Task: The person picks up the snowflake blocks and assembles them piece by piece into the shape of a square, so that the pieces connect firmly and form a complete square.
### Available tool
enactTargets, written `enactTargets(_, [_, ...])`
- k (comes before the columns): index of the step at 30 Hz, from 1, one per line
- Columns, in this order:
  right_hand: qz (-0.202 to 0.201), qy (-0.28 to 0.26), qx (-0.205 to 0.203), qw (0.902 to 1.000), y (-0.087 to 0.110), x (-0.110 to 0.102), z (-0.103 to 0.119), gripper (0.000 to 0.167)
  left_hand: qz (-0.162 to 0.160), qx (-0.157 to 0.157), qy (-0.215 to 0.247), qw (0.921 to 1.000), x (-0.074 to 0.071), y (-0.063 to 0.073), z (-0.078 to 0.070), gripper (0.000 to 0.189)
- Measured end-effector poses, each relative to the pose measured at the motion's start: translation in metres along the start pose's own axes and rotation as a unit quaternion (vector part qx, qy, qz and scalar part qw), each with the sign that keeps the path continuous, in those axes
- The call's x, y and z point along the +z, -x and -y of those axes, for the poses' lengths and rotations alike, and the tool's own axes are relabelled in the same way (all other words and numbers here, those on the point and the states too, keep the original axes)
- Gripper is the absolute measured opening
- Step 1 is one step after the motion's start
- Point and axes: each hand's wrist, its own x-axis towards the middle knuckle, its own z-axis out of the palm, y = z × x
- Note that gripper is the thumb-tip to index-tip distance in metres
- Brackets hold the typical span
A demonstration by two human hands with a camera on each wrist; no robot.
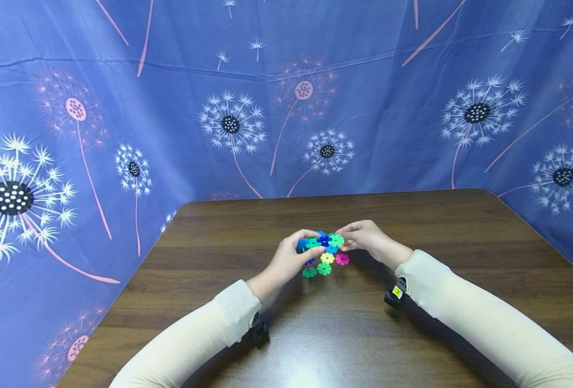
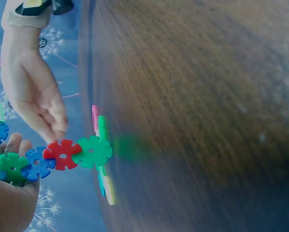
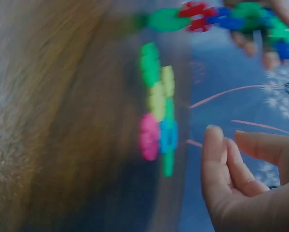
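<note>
Left fingers hold a disc chain, long axis downward.

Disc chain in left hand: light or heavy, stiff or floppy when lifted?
Probably light: the chain looks thin and perforated. Likely stiff, since the red disc and green disc beside it appear slotted together. A sideways push might pop that joint, as the overlap looks small.
</note>
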Motion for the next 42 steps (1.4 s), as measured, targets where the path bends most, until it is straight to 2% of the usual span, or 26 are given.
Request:
enactTargets(3, [-0.048, 0.057, 0.018, 0.9971, -0.008, 0.007, -0.007, 0.027, -0.003, 0.0, -0.018, 0.9998, 0.0, 0.001, -0.001, 0.034])
enactTargets(6, [-0.087, 0.11, 0.025, 0.9899, -0.013, 0.013, -0.013, 0.024, -0.004, -0.004, -0.033, 0.9994, 0.0, 0.002, -0.002, 0.033])
enactTargets(10, [-0.124, 0.145, 0.024, 0.9814, -0.017, 0.019, -0.017, 0.023, -0.005, -0.006, -0.036, 0.9993, 0.001, 0.001, -0.001, 0.032])
enactTargets(13, [-0.139, 0.166, 0.023, 0.976, -0.019, 0.023, -0.017, 0.023, -0.005, -0.003, -0.029, 0.9996, 0.001, 0.0, -0.002, 0.031])
enactTargets(20, [-0.156, 0.263, -0.001, 0.9523, -0.024, 0.027, -0.014, 0.03, -0.003, 0.003, -0.018, 0.9998, 0.001, 0.0, -0.005, 0.03])
enactTargets(26, [-0.15, 0.285, 0.003, 0.9467, -0.026, 0.029, -0.009, 0.031, 0.0, 0.002, -0.006, 1.0, 0.001, 0.001, -0.005, 0.03])
enactTargets(30, [-0.145, 0.276, 0.01, 0.95, -0.027, 0.027, -0.007, 0.034, -0.001, 0.001, -0.008, 1.0, 0.001, 0.0, -0.005, 0.031])
enactTargets(34, [-0.131, 0.239, 0.019, 0.962, -0.028, 0.024, -0.01, 0.033, 0.0, -0.003, -0.002, 1.0, 0.001, 0.0, -0.005, 0.03])
enactTargets(37, [-0.111, 0.209, 0.03, 0.9712, -0.028, 0.021, -0.014, 0.025, 0.002, 0.001, 0.008, 1.0, 0.001, 0.0, -0.004, 0.03])
enactTargets(42, [-0.089, 0.173, 0.032, 0.9804, -0.022, 0.015, -0.019, 0.023, 0.001, 0.017, 0.008, 0.9998, 0.0, 0.0, -0.001, 0.031])
